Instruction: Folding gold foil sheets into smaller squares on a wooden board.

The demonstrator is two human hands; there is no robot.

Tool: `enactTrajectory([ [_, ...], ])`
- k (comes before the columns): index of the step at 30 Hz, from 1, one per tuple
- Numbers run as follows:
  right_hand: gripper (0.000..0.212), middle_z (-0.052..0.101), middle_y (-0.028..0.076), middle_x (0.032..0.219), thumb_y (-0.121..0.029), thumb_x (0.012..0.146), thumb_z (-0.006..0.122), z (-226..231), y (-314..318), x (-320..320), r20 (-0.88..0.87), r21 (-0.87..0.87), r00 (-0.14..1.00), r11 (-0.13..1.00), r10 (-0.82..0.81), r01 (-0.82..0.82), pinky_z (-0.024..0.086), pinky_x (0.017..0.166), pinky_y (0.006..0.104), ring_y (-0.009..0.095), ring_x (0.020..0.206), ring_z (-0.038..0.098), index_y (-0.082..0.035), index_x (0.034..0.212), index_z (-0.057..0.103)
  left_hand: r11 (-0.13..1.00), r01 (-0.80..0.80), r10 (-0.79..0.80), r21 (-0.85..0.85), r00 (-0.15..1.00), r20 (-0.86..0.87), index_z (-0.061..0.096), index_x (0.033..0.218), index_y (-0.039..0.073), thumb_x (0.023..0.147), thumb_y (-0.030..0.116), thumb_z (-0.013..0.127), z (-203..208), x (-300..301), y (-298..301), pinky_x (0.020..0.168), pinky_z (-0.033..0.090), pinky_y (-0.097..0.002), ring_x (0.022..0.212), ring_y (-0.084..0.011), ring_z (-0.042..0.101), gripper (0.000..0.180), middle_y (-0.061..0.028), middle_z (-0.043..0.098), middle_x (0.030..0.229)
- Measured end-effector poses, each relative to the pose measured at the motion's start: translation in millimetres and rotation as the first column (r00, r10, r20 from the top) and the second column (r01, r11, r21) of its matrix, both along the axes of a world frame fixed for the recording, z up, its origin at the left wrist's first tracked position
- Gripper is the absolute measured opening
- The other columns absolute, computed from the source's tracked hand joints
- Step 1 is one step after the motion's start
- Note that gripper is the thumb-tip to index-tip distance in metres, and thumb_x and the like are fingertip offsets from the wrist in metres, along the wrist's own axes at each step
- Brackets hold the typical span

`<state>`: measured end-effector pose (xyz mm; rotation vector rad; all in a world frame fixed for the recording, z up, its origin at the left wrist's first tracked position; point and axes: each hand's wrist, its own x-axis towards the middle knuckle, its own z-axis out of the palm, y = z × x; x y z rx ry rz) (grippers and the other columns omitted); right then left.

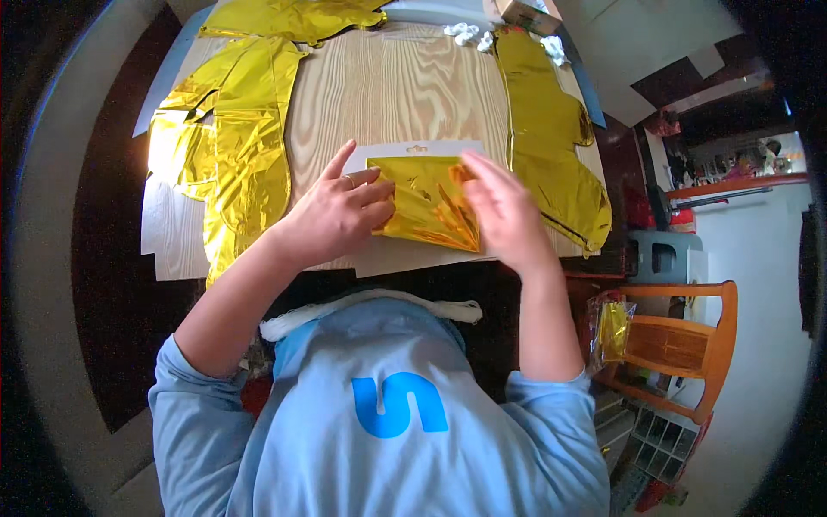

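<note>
A folded sheet of shiny gold foil, apparently a flat foil balloon, lies on a pale card with a hanging slot at its far edge. My left hand rests at the foil's left side, its index finger stretched up and the other fingers bent over the foil edge. At the right side is my right hand, slightly blurred, fingers stretched out and tilted toward the foil. Whether its fingertips touch the foil is hard to tell. Neither hand grips anything that I can see.
Large flat gold foil pieces lie on the wood-grain table: one at left, one at right, another at the far left. White crumpled bits and a cardboard box sit at the far edge. A wooden chair stands right.
</note>
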<state>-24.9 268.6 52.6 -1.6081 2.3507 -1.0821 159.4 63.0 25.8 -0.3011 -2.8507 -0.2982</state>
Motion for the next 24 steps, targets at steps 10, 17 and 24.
enactTrajectory([
  [10,0.059,0.037,0.021,0.156,-0.034,0.101,0.051,-39,-17,1,-0.301,0.271,0.952,0.962,0.057,0.029,0.022,0.119,0.0484,0.036,0.145,0.032,-0.001,0.148,0.04,0.966,-0.183,0.193,0.184,0.981,-0.034,0.054,0.134,0.009,0.071,0.029,0.077,-5,12,22,0.118,0.019,-0.0624,0.132,-0.0342,0.05,0.07,-0.0128,0.058,0.134],
  [17,0.059,0.036,0.02,0.156,-0.032,0.101,0.052,-40,-13,0,-0.293,0.259,0.954,0.966,0.066,0.013,0.021,0.119,0.0483,0.036,0.146,0.031,-0.001,0.149,0.038,0.872,-0.433,0.43,0.227,0.901,0.064,0.045,0.141,0.007,0.068,0.026,0.077,-8,1,41,0.121,0.013,-0.059,0.144,-0.0361,0.034,0.082,-0.0132,0.047,0.146],
  [24,0.062,0.027,0.016,0.162,-0.035,0.102,0.048,-40,-12,-1,-0.309,0.357,0.947,0.933,0.086,0.032,0.013,0.121,0.0523,0.034,0.15,0.023,-0.006,0.155,0.03,0.832,-0.512,0.501,0.214,0.859,0.107,0.033,0.151,0.01,0.067,0.022,0.075,-12,-2,44,0.12,0.005,-0.0607,0.149,-0.0388,0.023,0.094,-0.0137,0.039,0.153],
])
